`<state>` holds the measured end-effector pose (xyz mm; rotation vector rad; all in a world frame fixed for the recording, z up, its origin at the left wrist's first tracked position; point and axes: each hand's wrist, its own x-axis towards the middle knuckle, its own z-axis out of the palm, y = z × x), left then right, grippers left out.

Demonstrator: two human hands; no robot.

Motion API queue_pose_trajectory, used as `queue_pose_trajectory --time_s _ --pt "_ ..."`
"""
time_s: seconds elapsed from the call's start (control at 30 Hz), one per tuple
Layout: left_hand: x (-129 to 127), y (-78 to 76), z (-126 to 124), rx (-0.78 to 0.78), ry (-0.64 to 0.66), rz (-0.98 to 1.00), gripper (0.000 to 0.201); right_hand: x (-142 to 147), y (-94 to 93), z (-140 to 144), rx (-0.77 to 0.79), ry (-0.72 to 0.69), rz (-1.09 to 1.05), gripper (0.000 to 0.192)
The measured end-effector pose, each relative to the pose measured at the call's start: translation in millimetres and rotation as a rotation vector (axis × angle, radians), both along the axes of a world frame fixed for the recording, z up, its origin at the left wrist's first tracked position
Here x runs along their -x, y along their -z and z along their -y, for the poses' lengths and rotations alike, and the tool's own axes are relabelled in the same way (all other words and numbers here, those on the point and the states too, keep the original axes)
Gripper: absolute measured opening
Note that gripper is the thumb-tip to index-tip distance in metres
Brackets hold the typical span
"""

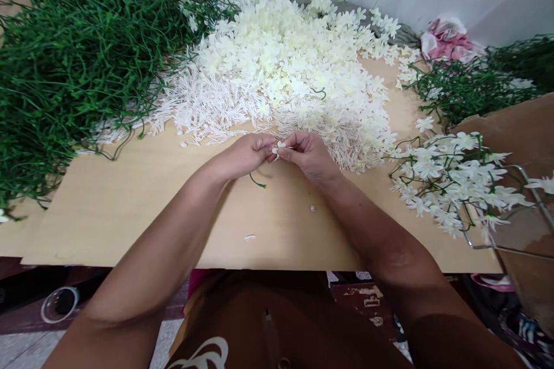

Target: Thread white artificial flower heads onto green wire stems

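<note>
My left hand and my right hand meet over the middle of the tan board. Between their fingertips sits a small white artificial flower. A thin green stem hangs down from under my left hand, which pinches it. Just beyond my hands lies a big heap of loose white flowers, with thin white stamen pieces spread along its near left side.
A large pile of green wire stems fills the far left. Finished flower sprigs lie at the right over a wire rack and a cardboard box. More green sprigs and a pink bag sit far right.
</note>
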<state>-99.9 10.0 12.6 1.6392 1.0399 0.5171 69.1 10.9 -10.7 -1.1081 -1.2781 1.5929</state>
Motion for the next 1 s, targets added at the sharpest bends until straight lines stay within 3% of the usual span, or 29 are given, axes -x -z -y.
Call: queue_pose_trajectory --time_s 0.33,0.47,0.67,1.0 --pt "0.0 3.3 2.9 0.001 -0.002 0.033 0.019 -2.4 1.3 1.1 -0.095 -0.062 0.057 0.044" --pt "4.1 0.3 1.2 0.039 0.004 0.049 0.024 -2.6 -0.2 -1.0 -0.074 -0.114 -0.013 0.044" --pt "8.4 -0.7 -0.4 0.014 -0.037 0.071 0.04 -3.9 -1.2 -2.0 -0.028 -0.105 -0.103 0.043" --pt "2.0 6.9 -0.1 0.056 -0.055 0.169 0.032 -1.1 2.1 1.0 -0.075 -0.048 -0.017 0.044"
